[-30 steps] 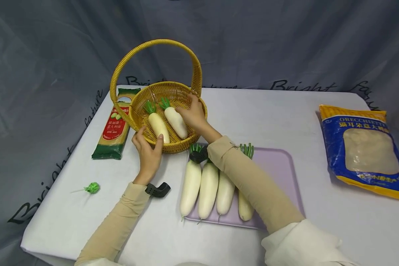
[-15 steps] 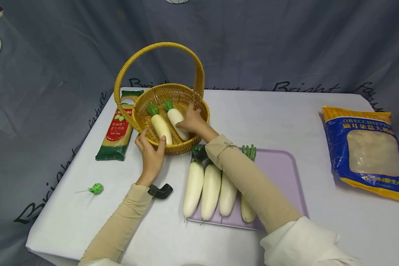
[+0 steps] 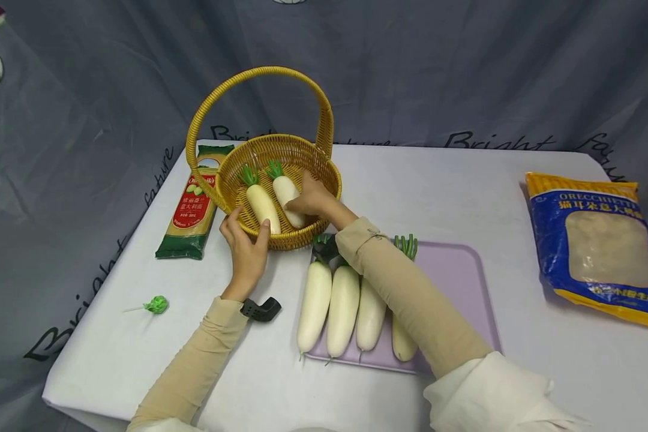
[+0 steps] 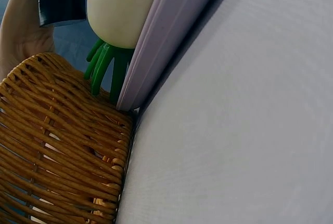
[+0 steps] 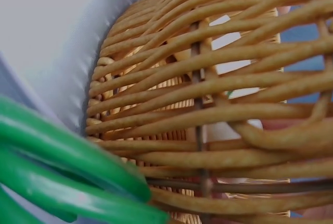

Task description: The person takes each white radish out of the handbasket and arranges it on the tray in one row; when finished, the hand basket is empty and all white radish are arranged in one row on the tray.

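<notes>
A yellow wicker basket [image 3: 281,241] with a tall hoop handle stands at the back left of the table and holds two white radishes with green tops. My left hand [image 3: 245,255] grips its near-left rim, thumb over the edge and fingers outside. Inside, my right hand [image 3: 315,200] grasps the lower part of the right-hand radish [image 3: 285,189], thumb lying across it; its far fingertips are hidden. The other radish [image 3: 261,206] lies just left of it. In the left wrist view the basket wall [image 4: 62,151] fills the lower left. The right wrist view shows the weave [image 5: 208,88] up close.
Several radishes [image 3: 341,312] lie side by side on a lilac tray [image 3: 453,282] under my right forearm. A spaghetti packet [image 3: 189,210] lies left of the basket, a green lollipop [image 3: 156,305] nearer me. An orecchiette bag [image 3: 599,246] lies at the right.
My right hand has moved from beside the radish, near the basket rim, down toward me and over its lower part. The left hand stays on the rim.
</notes>
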A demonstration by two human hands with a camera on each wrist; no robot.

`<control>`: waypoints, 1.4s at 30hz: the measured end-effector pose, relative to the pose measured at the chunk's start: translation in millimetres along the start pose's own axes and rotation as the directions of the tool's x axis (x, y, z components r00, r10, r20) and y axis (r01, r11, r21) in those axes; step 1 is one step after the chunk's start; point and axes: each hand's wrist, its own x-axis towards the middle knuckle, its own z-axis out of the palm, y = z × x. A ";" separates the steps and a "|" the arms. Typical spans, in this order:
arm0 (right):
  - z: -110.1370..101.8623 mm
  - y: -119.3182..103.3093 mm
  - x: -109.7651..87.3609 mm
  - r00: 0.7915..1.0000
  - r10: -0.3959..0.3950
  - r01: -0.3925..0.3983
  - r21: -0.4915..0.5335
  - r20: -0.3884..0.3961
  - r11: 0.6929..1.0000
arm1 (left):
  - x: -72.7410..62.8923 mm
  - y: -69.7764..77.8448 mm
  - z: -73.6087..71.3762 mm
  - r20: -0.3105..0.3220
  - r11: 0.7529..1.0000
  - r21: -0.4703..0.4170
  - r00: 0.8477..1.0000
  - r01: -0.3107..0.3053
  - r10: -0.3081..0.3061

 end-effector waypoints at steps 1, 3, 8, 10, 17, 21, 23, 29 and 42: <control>-0.3 -0.1 -0.6 1.000 -0.005 0.005 0.024 0.009 1.000 | 0.0 0.0 -0.1 0.000 1.000 0.001 1.000 0.002 -0.002; -1.4 -0.7 -1.9 1.000 -0.019 0.017 0.078 0.021 0.997 | 0.1 -0.1 0.0 0.001 1.000 0.005 1.000 0.005 -0.005; -6.0 -1.0 -1.5 0.993 -0.035 0.007 0.244 0.109 0.970 | 0.3 0.3 -0.2 0.003 1.000 0.009 1.000 0.009 -0.009; -8.3 -0.4 0.0 0.984 -0.043 -0.010 0.297 0.172 0.955 | 0.3 0.5 -0.7 0.005 1.000 0.012 1.000 0.010 -0.010; -16.9 5.3 4.9 0.937 -0.089 -0.070 0.430 0.338 0.900 | 0.0 0.3 -0.4 0.007 1.000 0.018 1.000 0.011 -0.011; -22.6 8.2 4.8 0.912 -0.153 -0.082 0.535 0.380 0.841 | -0.4 0.3 -0.2 -0.001 1.000 0.018 1.000 0.011 -0.010; -25.7 9.9 4.7 0.901 -0.190 -0.089 0.595 0.390 0.799 | -0.6 0.5 -0.2 -0.006 1.000 0.016 1.000 0.010 -0.010; -35.9 17.1 2.5 0.866 -0.301 -0.107 0.736 0.400 0.669 | -0.3 1.4 -0.9 0.002 1.000 0.013 1.000 0.006 -0.006; -85.4 68.1 -53.6 0.836 -0.448 -0.044 0.853 0.316 0.520 | -0.3 1.0 0.2 0.008 1.000 0.003 1.000 0.000 0.000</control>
